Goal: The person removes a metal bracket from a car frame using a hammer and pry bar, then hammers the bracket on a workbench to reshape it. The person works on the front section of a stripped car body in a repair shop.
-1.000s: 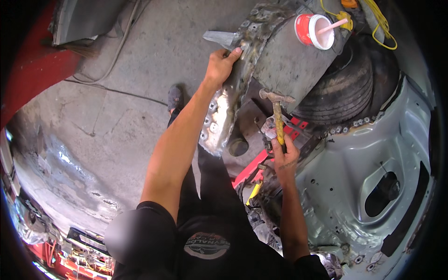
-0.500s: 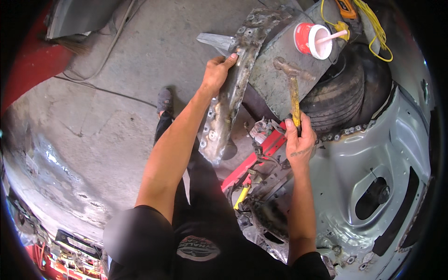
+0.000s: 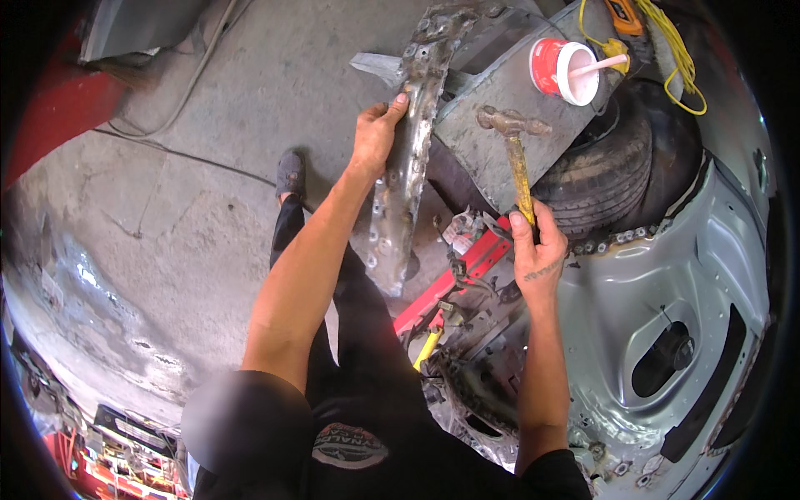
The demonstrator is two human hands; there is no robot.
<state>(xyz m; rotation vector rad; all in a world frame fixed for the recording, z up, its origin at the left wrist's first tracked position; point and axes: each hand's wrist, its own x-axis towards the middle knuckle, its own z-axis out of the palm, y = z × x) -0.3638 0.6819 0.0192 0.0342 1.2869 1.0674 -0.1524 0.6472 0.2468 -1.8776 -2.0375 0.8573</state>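
Observation:
My left hand (image 3: 377, 133) grips the edge of a long, rusty, perforated metal strip (image 3: 406, 175) that leans upright against a grey metal plate (image 3: 500, 100). My right hand (image 3: 533, 250) is closed around the yellow handle of a hammer (image 3: 517, 158), whose rusty head is raised over the grey plate. The plate lies on top of a black tyre (image 3: 612, 179).
A red-and-white cup (image 3: 560, 68) with a pink stick stands on the plate. Yellow cord (image 3: 675, 58) lies behind it. A grey car body panel (image 3: 667, 300) with holes fills the right. A red tool (image 3: 462, 275) and a yellow-handled tool (image 3: 427, 348) lie below. Concrete floor (image 3: 183, 217) spreads left.
My right hand has lifted the hammer up and away from me, its head now over the grey plate. My left hand stays on the metal strip.

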